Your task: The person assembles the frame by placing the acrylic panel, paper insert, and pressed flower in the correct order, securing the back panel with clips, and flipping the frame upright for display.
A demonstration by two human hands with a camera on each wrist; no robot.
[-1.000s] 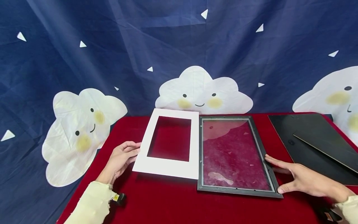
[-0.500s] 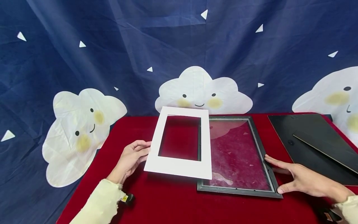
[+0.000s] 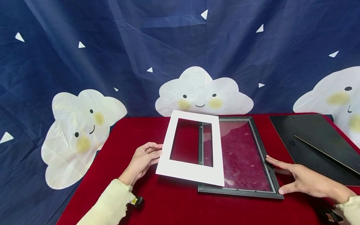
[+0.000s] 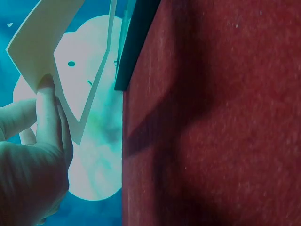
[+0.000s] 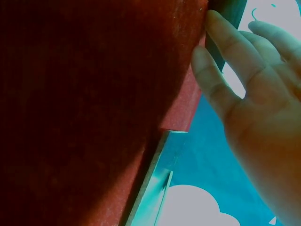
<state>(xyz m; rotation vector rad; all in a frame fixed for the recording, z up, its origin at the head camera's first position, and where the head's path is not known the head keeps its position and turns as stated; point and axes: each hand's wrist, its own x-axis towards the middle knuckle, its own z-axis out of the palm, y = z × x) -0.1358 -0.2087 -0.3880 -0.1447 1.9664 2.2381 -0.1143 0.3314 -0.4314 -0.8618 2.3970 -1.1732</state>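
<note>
My left hand (image 3: 142,162) pinches the left edge of a white picture mat (image 3: 189,174) with a rectangular opening. The mat hangs tilted above the red cloth and overlaps the left part of a black picture frame (image 3: 239,193). Clear glass or plastic (image 3: 239,156) fills the frame, and cloud shapes reflect in it. My right hand (image 3: 307,179) rests against the frame's right side, fingers extended and thumb at the near corner. In the left wrist view, the thumb and fingers lie on opposite faces of the mat (image 4: 42,42).
A black backing board (image 3: 284,125) with a slanted stand leg (image 3: 329,137) lies to the right on the red cloth (image 3: 168,206). Behind the table hangs a blue curtain (image 3: 168,37) printed with clouds. Each wrist carries a small dark camera.
My left hand has carried the mat rightward, from beside the frame to partly over it, and the mat has turned slightly. The right hand and frame have stayed put.
</note>
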